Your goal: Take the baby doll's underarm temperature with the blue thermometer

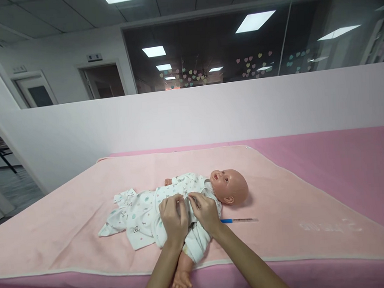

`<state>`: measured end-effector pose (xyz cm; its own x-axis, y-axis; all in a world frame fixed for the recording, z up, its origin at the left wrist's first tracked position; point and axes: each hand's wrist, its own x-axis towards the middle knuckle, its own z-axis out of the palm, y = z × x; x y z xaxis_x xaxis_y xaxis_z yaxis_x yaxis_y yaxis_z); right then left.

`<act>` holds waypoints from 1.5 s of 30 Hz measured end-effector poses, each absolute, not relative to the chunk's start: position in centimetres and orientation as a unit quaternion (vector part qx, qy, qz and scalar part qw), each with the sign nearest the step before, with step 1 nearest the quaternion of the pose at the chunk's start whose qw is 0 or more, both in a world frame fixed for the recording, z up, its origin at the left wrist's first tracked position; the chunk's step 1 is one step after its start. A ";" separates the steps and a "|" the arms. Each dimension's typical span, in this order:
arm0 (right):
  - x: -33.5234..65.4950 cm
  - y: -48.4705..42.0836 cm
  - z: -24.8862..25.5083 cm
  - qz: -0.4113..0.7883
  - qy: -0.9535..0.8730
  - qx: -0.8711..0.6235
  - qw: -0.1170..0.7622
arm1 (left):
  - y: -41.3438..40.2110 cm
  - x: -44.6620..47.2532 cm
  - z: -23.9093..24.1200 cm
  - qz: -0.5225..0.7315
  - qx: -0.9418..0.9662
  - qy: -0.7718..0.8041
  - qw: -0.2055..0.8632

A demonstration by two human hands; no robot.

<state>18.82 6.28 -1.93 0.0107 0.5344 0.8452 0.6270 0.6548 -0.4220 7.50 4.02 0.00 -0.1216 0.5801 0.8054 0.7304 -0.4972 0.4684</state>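
A baby doll (230, 186) lies on its back with its head to the right, dressed in a white printed baby outfit (147, 213). On the chest of the outfit, my left hand (175, 217) is closed, thumb and fingers pinching the cloth. Close beside it, my right hand (205, 209) also pinches the front of the outfit. The fingertips nearly meet, and whatever fastening lies between them is too small to make out. Toward me, one doll arm (182, 276) sticks out of its sleeve past the edge of the blanket.
A thin stick-like thermometer with a blue end (238, 220) lies right of my right wrist. Beneath everything is a peach blanket (281, 199) over a pink surface (344, 164). A low white wall (209, 114) stands behind, with a window above it.
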 end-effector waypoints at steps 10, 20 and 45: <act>18.9 6.0 -1.9 -0.038 -0.693 -0.429 0.579 | 2.5 4.5 -0.5 -0.482 -0.676 -0.554 0.053; 19.0 6.0 -2.0 -0.048 -0.701 -0.436 0.562 | 2.4 4.9 -0.7 -0.486 -0.672 -0.555 0.063; 18.9 6.3 -2.0 -0.124 -0.690 -0.507 0.502 | 3.6 4.9 -0.8 -0.522 -0.579 -0.604 0.165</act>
